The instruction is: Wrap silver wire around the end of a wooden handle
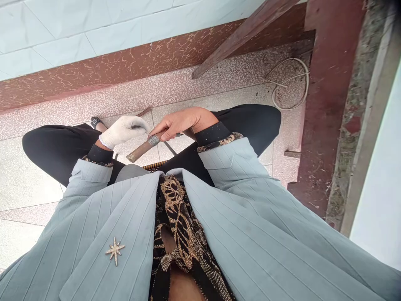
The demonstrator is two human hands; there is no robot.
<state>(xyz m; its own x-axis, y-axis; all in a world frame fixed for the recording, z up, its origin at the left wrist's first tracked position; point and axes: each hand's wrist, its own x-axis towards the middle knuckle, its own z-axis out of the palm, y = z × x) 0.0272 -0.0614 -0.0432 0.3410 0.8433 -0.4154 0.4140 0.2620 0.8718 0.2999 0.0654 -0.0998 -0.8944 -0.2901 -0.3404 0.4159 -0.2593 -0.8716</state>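
My right hand (181, 122), bare, is closed round a wooden tool handle (140, 151) with grey wire or metal banding wound near its upper part. The handle slants down to the left, its blunt end towards my body. What the tool's other end is like is hidden behind my fingers. Just left of it is my left hand (124, 130) in a white knitted glove, its fingers curled in and their tips close to the banded part. Whether they pinch anything small I cannot make out. Both hands are above my lap, between my spread knees.
Terrazzo floor tiles (28, 169) lie below, with a tiled wall (122, 29) ahead. A wooden post (238, 39) slants down to the floor. At right are a coiled pale cable (306, 83) and a dark red wooden frame (326, 104). A yellow-and-black woven edge (155, 166) shows beneath me.
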